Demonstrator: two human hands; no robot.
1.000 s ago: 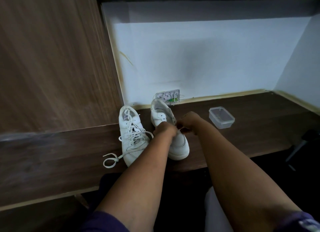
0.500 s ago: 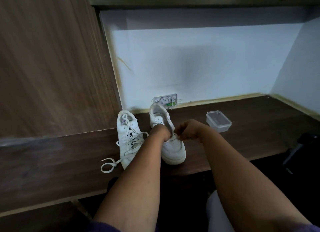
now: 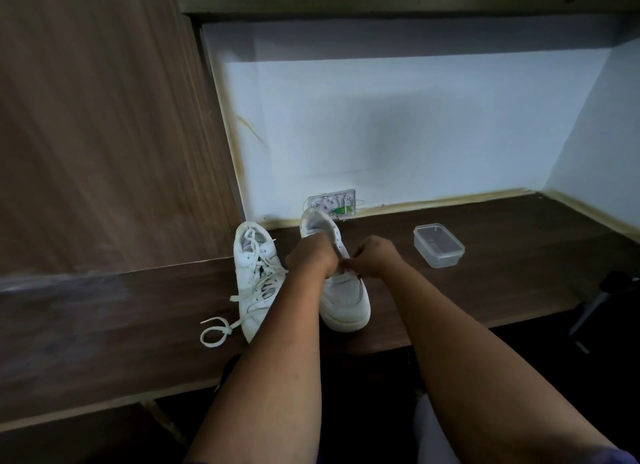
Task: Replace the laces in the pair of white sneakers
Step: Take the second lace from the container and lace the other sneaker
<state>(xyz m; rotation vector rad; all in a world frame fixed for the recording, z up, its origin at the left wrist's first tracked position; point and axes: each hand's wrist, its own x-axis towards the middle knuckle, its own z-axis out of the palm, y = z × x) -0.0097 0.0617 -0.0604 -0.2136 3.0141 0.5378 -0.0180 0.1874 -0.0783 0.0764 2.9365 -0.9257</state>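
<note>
Dark wood desk (image 3: 485, 290) against a white wall, clear plastic container (image 3: 438, 245) off to the right. Left sneaker (image 3: 254, 276) laced, loose lace end (image 3: 216, 330) trailing on the desk. Right sneaker (image 3: 344, 294) shows no lace on its toe half; left hand (image 3: 310, 256) curled over its tongue area, right hand (image 3: 375, 252) fingers curled, seemingly pinching something small at the eyelets, can't confirm. Judged roughly midway.

A built-in desk nook in a home or office room

A dark wood-grain desktop (image 3: 485, 273) runs across the middle of the frame, boxed in by a tall wood-laminate panel (image 3: 97, 124) at upper left and pale painted walls (image 3: 398, 128) behind and to the right; an uncovered wall socket (image 3: 333, 204) sits at the wall's foot.
</note>
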